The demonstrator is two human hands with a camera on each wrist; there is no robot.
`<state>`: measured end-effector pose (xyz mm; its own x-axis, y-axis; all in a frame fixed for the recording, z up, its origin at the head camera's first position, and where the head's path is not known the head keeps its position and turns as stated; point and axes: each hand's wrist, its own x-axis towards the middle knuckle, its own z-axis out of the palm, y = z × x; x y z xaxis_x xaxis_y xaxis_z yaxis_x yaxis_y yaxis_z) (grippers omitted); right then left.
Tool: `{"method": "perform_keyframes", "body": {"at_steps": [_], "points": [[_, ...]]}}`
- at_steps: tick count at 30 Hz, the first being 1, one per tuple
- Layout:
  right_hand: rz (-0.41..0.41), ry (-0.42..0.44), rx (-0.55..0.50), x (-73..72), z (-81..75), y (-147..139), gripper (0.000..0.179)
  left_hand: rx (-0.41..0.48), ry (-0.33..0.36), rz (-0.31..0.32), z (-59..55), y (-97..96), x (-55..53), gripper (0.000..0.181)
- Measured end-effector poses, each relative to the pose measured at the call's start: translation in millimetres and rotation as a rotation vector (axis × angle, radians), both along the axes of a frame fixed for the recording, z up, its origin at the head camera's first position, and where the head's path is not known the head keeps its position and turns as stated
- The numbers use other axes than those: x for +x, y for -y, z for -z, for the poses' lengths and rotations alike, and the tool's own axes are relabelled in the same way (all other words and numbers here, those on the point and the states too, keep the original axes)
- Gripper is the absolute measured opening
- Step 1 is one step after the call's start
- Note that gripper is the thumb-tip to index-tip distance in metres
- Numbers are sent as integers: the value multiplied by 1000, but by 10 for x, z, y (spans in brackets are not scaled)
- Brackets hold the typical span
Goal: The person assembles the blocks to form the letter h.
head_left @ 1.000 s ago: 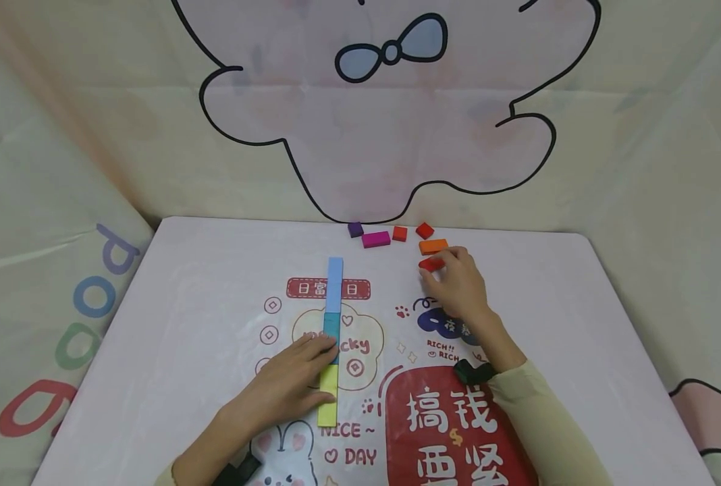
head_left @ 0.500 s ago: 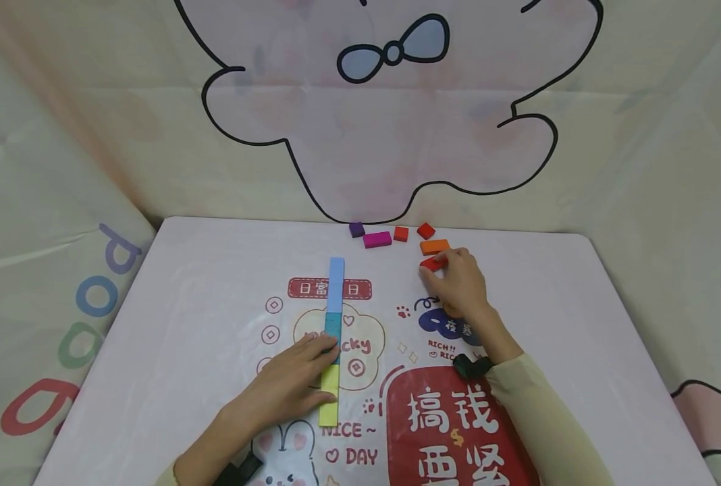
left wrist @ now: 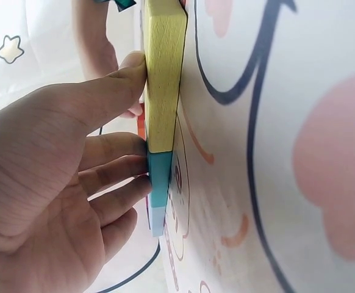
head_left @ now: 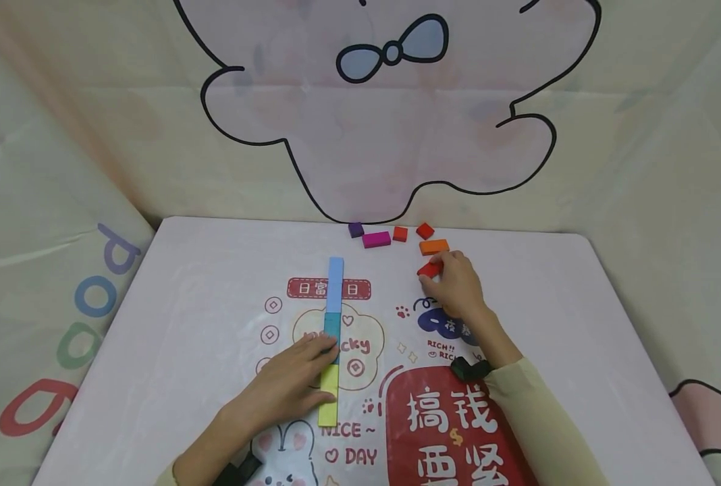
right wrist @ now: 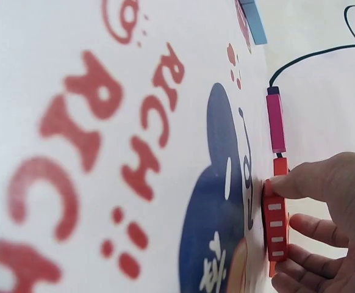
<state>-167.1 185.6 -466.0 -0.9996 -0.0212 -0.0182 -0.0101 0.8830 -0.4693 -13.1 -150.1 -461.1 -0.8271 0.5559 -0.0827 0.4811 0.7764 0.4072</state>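
Note:
A straight row of blocks runs away from the person: a yellow block (head_left: pixel 329 398), a teal block (head_left: pixel 333 325) and a light blue block (head_left: pixel 335 283). My left hand (head_left: pixel 294 381) rests on it, thumb on the yellow block and fingertips on the teal one, as the left wrist view shows. With my right hand (head_left: pixel 459 287) I pinch a red block (right wrist: pixel 274 223) between thumb and fingers; white rectangles mark its side in the right wrist view. Just behind it lies an orange block (head_left: pixel 434 247), apart from the fingers in the head view.
Along the table's (head_left: pixel 549 283) far edge lie a dark purple block (head_left: pixel 356 230), a magenta block (head_left: pixel 376 239), a small orange-red block (head_left: pixel 399 233) and a red block (head_left: pixel 424 231). A printed fabric wall (head_left: pixel 385 155) rises right behind them.
My right hand has drawn the red block slightly toward the person, widening the gap to the orange block. The left hand stays in place on the row.

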Motion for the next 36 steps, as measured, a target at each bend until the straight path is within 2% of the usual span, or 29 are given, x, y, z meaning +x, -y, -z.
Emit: {"method": "perform_keyframes", "body": {"at_steps": [6, 13, 24, 29, 36], "points": [[-60, -38, -12, 130, -22, -4, 51, -7, -6, 0, 4, -6, -1, 79], [-160, -63, -49, 348, -36, 5, 48, -8, 8, -10, 10, -7, -1, 80], [-398, -96, -102, 779, -10, 89, 44, -1, 18, -17, -31, 37, 30, 80], [-438, -71, -97, 967, -26, 115, 46, 9, 7, -5, -37, 32, 18, 80], [-479, -77, -68, 1183, 51, 116, 46, 9, 0, 0, -16, 5, -1, 80]]}}
